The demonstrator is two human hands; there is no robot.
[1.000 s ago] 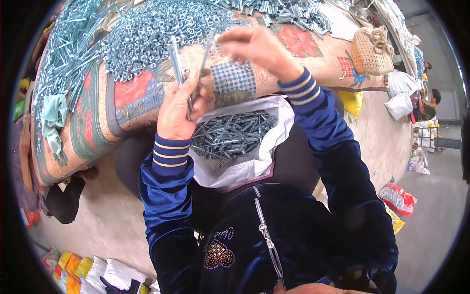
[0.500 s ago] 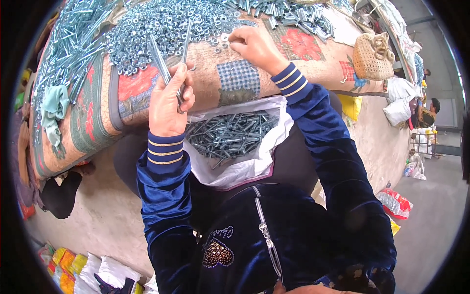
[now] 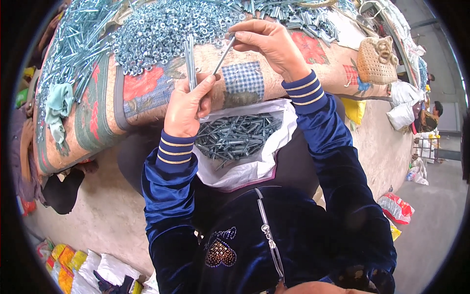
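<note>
My left hand (image 3: 188,108) is closed around several thin metal rods. Most of them stand up in a bundle (image 3: 190,56), while a single rod (image 3: 224,55) slants out to the right between thumb and forefinger. At that rod's upper end, my right hand (image 3: 271,43) pinches with thumb and forefinger; a small dark piece shows at the fingertips, too small to name. Below my hands, on my lap, lies an open white sack (image 3: 245,175) holding many metal bolt-like pieces (image 3: 237,137).
A patchwork quilt (image 3: 274,87) covers the work surface. On it lie a heap of nuts (image 3: 161,34), long rods (image 3: 81,39) at left and metal sleeves (image 3: 316,22) at far right. A teal cloth (image 3: 58,108) hangs left; a woven basket (image 3: 377,61) stands right. Other people are nearby.
My right hand has come up from the loose washers to the single rod's end. My left hand has shifted right, and that rod now tilts toward my right hand.
</note>
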